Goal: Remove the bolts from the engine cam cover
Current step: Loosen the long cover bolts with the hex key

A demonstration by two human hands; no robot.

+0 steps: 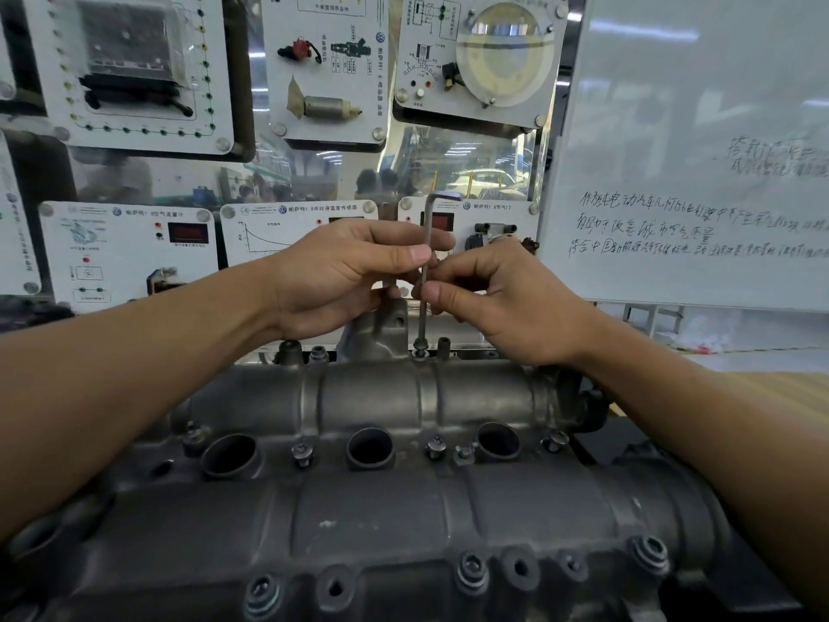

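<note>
The grey cast cam cover point(372, 500) fills the lower half of the view. A thin L-shaped hex key point(427, 244) stands upright with its tip in a bolt point(420, 348) on the cover's far edge. My left hand point(345, 276) pinches the key's shaft between thumb and fingers. Just below it, my right hand point(498, 298) pinches the same shaft. Several more bolts sit in the cover: along the middle row point(301, 452) beside the round plug wells point(370, 447), and along the near edge point(472, 568).
Behind the engine stands a wall of training display panels point(314, 69) with car parts mounted on them. A whiteboard point(700, 172) with handwriting is at the right. A yellowish bench surface point(762, 383) lies behind my right forearm.
</note>
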